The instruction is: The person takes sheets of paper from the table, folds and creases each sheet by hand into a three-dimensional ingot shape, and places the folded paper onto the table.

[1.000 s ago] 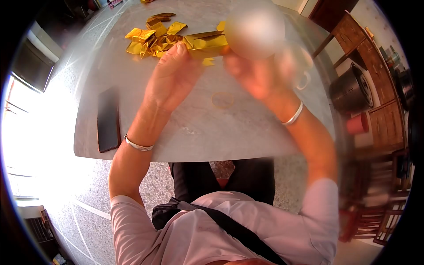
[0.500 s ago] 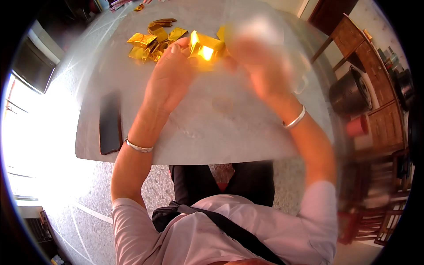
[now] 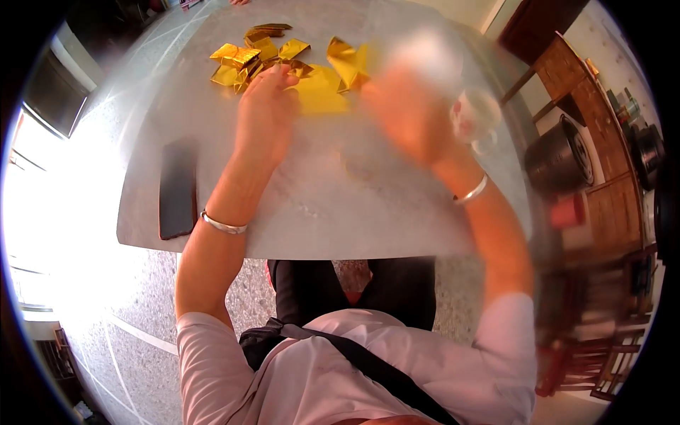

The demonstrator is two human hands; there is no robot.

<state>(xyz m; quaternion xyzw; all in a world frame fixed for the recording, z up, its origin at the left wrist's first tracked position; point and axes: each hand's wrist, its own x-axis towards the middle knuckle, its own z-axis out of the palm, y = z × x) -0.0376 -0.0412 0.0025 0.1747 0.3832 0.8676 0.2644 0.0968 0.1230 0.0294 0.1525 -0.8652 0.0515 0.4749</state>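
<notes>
Left hand, head view: fingers partly curled at left edge of gold sheet; can't tell if it's pinching. Right hand: motion-blurred, fingers by a folded gold piece; can't tell its grip either. Sheet is between the hands, toward far side of grey surface; folded piece at its far right. Gold foil pile far left, just beyond left hand. Phone near left, cup right of right hand.

Home interior, bright window at left, speckled floor with pale lines, wooden cabinet and slatted furniture at right
</notes>
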